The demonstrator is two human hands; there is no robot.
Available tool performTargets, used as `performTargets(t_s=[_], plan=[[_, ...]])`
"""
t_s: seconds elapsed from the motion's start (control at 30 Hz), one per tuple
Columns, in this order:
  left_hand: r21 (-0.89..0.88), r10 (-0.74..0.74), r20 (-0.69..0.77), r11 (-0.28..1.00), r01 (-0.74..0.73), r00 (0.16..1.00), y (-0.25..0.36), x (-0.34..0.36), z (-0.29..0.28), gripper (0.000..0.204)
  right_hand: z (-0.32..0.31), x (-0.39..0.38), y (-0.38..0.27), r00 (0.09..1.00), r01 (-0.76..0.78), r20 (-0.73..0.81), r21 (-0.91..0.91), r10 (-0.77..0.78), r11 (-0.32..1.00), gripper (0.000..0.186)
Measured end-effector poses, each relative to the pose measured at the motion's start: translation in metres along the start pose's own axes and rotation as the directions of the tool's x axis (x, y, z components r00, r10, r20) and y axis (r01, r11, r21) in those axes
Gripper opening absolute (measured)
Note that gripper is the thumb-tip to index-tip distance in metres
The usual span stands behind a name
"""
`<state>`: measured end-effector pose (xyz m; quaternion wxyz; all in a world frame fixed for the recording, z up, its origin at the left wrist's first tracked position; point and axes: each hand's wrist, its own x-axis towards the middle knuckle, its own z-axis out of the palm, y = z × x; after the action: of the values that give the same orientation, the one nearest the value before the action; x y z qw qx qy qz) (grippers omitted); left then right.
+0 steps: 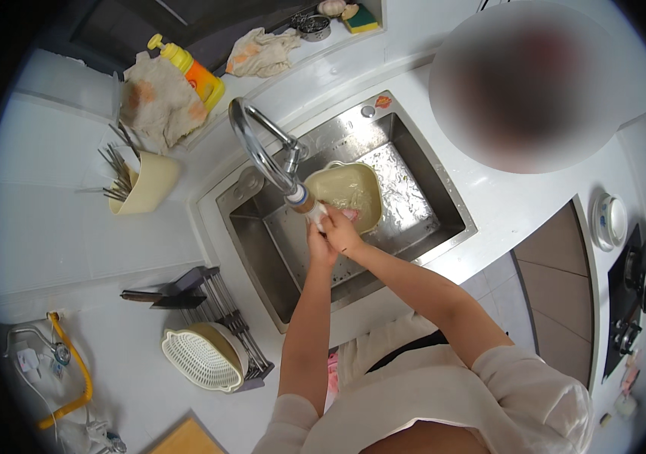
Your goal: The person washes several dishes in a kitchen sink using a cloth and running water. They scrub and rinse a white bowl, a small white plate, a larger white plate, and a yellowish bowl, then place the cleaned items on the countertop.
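Observation:
My left hand (320,246) and my right hand (340,230) are pressed together beneath the chrome faucet (262,155), over the sink. White water runs from its spout onto them. Both hands have their fingers curled in, and whatever they hold is hidden. Beside my right hand, a pale yellow basin (374,193) stands in the steel sink (421,238) with water in it. A small pinkish piece (351,215), too unclear to name, shows in the basin by my fingers.
Left of the sink stand a dish rack (221,303), a cream colander (203,359) and a chopstick holder (153,181). On the back ledge are a yellow pump bottle (191,72), rags (262,53) and a sponge (361,19). The stove (624,303) is far right.

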<state>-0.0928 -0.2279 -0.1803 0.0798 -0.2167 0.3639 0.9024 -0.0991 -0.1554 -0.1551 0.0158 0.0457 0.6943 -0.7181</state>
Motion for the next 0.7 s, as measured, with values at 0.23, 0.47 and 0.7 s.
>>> performTargets(t_s=[0.23, 0.47, 0.7], plan=[[-0.005, 0.016, 0.095, 1.000, -0.016, 0.995, 0.016, 0.024, 0.004, 0.030, -0.050, -0.012, -0.036, 0.783, 0.622, 0.494, -0.642, -0.378, 0.448, 0.032], [0.297, 0.110, -0.105, 0.952, -0.075, 0.988, 0.054, -0.009, 0.032, 0.036, -0.095, -0.013, -0.002, 0.659, 0.707, 0.574, -0.693, -0.486, 0.140, 0.026], [0.873, 0.405, -0.020, 0.452, -0.181, 0.914, 0.072, -0.025, 0.012, 0.048, -0.111, 0.002, 0.019, 0.733, 0.647, 0.527, -0.734, -0.429, 0.204, 0.015]])
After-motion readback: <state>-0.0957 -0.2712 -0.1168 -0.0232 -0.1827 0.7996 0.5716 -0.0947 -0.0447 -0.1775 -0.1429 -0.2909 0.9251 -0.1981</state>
